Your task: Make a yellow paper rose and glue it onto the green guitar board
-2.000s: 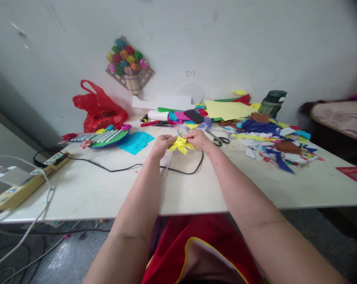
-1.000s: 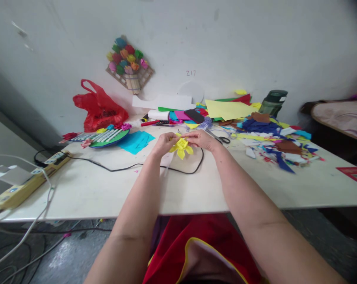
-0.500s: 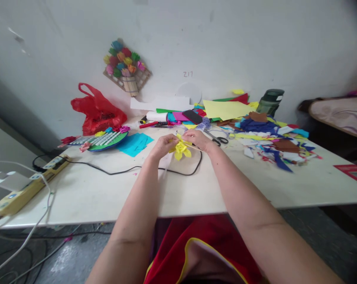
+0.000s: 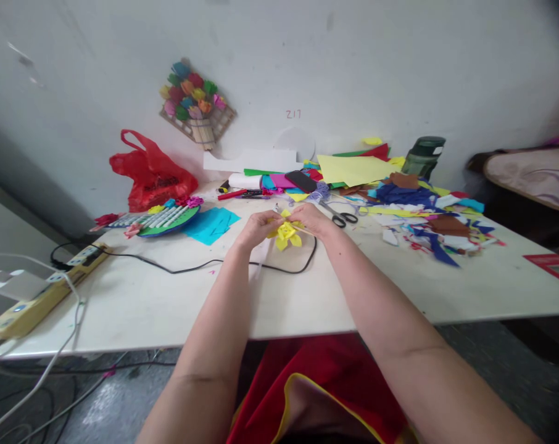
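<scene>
A yellow paper flower with pointed petals is held between my two hands over the middle of the table. My left hand pinches its left side, fingers closed on the petals. On the far right side, my right hand also has its fingers closed on the flower, and a thin pale stick shows beneath that hand. The fingertips partly cover the upper petals. Black-handled scissors lie just right of my right hand. A black cable loops on the table below the flower.
Blue paper sheets, a decorated round board and a red plastic bag are at left. A power strip lies by the left edge. Fabric and paper scraps cover the right, with a green bottle behind.
The flower has turned slightly and shifted a little to the right in my fingers. Both hands keep their hold on it.
</scene>
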